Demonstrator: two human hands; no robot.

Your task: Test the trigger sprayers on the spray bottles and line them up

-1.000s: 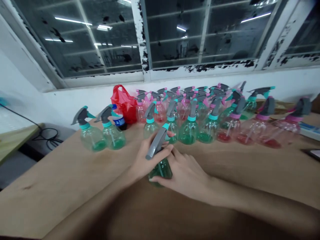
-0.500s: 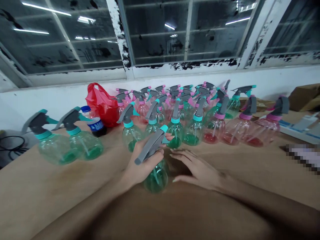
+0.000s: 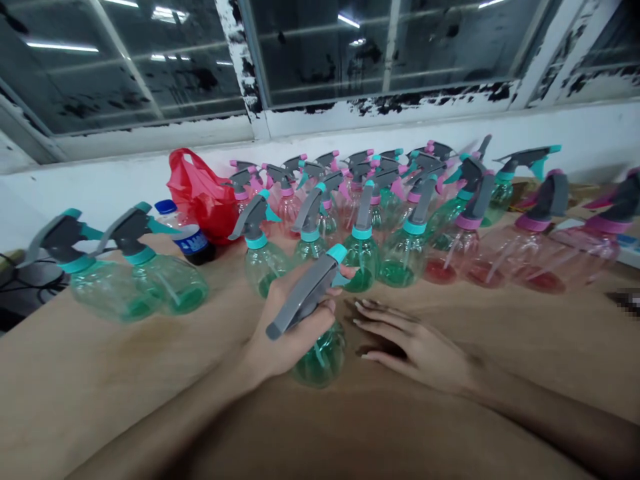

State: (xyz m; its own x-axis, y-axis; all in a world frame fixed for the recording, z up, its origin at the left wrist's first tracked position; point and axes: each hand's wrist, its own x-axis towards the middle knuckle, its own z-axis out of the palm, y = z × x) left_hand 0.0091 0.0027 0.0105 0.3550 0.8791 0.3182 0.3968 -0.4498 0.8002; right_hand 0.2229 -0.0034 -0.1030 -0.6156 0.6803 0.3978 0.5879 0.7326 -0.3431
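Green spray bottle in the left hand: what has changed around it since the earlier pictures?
The right hand let go of the green spray bottle and moved off to the right; it is now apart from it, fingers extended. The left hand still grips the bottle near its neck. The red bag and the other spray bottles stayed in place.

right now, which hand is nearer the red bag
Left. The left hand, gripping a green bottle, is in front and to the right of the bag; the right hand is farther right, beside that bottle.
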